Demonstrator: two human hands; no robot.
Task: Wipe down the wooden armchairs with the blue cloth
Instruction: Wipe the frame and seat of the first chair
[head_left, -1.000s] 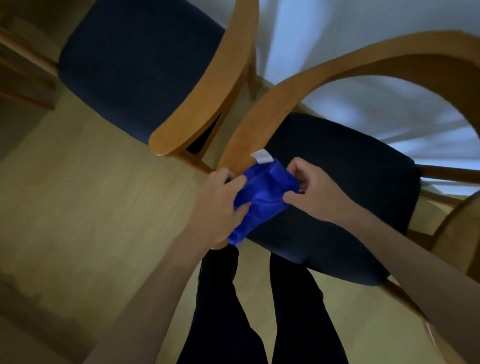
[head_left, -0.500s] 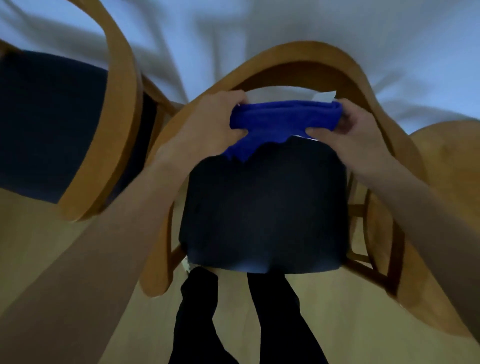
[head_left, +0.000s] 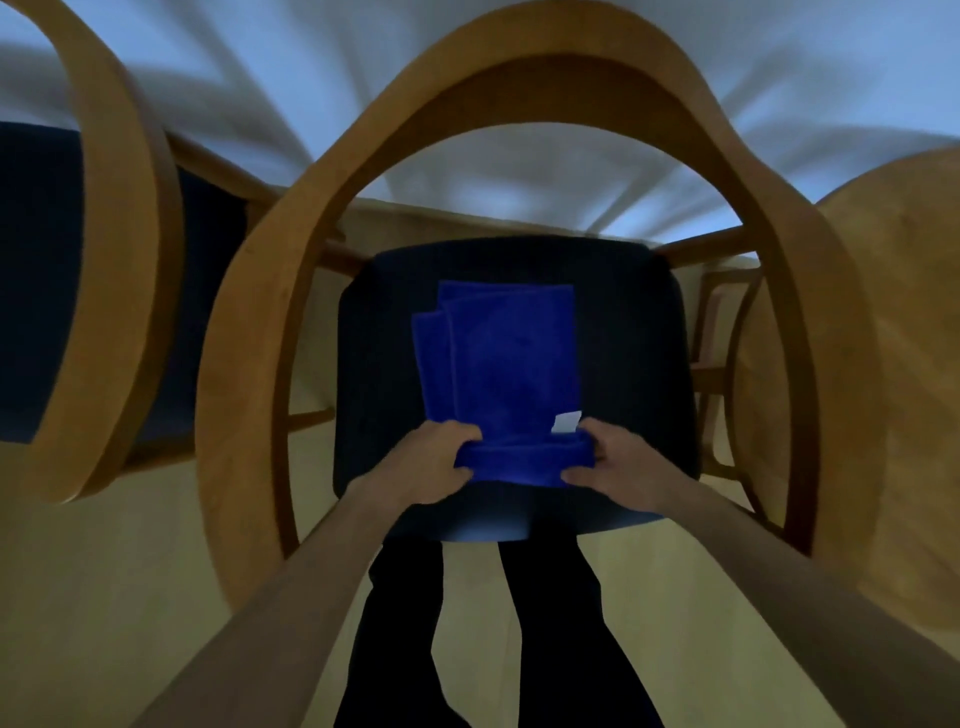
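Cloth (head_left: 511, 364) on seat (head_left: 639, 364), both hands gripping.

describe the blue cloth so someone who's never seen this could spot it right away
Find the middle wooden armchair with the curved arch-shaped frame. On its dark navy seat lies the blue cloth, its near edge held by the left hand and right hand. It is the brightest blue thing, with a small white tag.

You reach the dark seat (head_left: 631, 332) freely from the front; the curved wooden arm rail (head_left: 519, 73) hems it left, right and behind, with neighbouring chairs (head_left: 124, 249) close either side
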